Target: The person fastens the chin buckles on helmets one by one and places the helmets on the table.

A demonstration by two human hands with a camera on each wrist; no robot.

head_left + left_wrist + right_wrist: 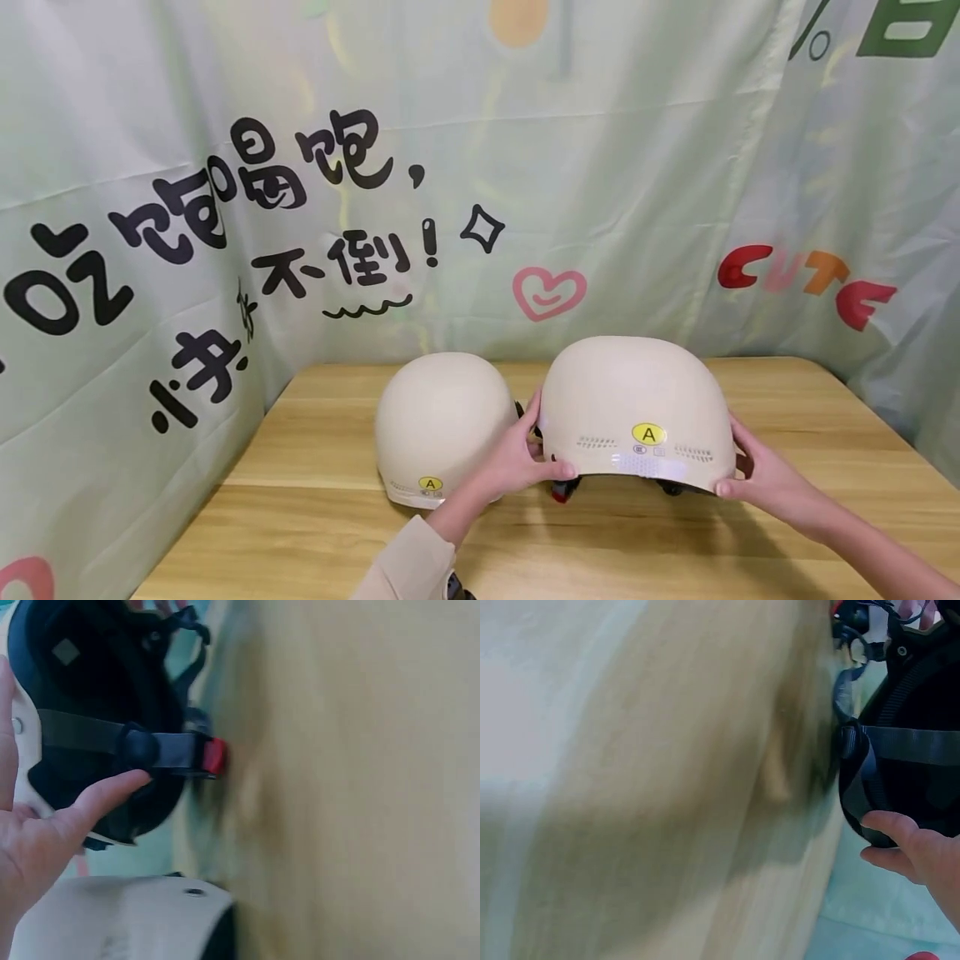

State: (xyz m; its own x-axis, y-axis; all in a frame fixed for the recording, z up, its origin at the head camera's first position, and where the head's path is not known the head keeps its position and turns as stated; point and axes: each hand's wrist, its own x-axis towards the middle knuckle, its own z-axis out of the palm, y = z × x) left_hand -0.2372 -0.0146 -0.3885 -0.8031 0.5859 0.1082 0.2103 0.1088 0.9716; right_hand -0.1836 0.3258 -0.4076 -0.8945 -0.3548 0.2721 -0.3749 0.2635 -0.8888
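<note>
Both hands hold a cream helmet (637, 392) by its two sides, close over the wooden table. Its yellow oval "A" sticker faces me. The left hand (519, 458) grips the left side, thumb along the lower rim. On the opposite side the right hand (768, 479) pinches the rim between thumb and fingers. The left wrist view looks into the dark lining (90, 682), where a chin strap (82, 730) ends in a red buckle (214, 756). A dark strap (915, 744) also crosses the opening in the right wrist view. Part of the fingers is hidden behind the shell.
A second cream helmet (446, 417) with a smaller-looking "A" sticker stands on the table (315, 467) just left of the held one, partly covered by the left forearm. Behind the table hangs a pale green printed cloth (637, 192) with black lettering and a pink heart.
</note>
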